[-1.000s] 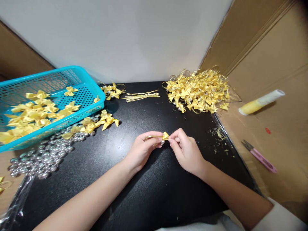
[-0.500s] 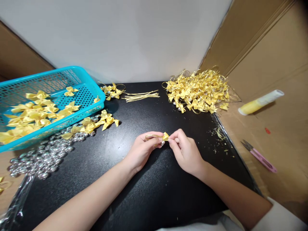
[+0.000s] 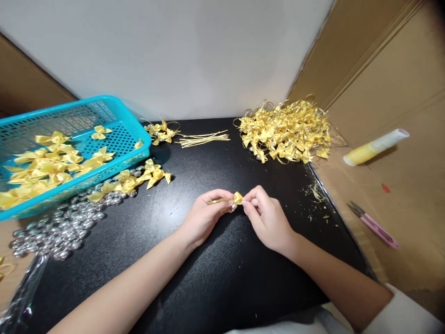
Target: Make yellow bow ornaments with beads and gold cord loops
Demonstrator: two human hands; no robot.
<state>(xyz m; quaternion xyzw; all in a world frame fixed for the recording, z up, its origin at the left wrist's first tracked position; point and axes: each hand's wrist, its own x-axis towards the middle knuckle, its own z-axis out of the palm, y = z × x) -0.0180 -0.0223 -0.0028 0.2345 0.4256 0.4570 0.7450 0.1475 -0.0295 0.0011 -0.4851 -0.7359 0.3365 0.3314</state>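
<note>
Near the middle of the black table, my left hand [image 3: 206, 218] pinches a gold cord [image 3: 218, 201] together with the left side of a small yellow bow [image 3: 238, 198]. A silver bead [image 3: 233, 208] hangs just under the bow. From the right, the thumb and fingertips of my right hand [image 3: 266, 218] are closed on the bow's right edge. Part of the cord is hidden behind my left fingers.
A blue basket [image 3: 134, 160] of yellow bows stands at the left, with silver beads [image 3: 66, 227] before it. Gold cords [image 3: 203, 138] lie at the back. Tied bows [image 3: 285, 130] are heaped back right. Pink snips [image 3: 377, 228] and a yellow roll [image 3: 375, 147] lie at the right.
The cord loop in my left hand has tilted and now looks narrower, almost edge-on. Both hands keep their hold on the bow, nearly in the same place.
</note>
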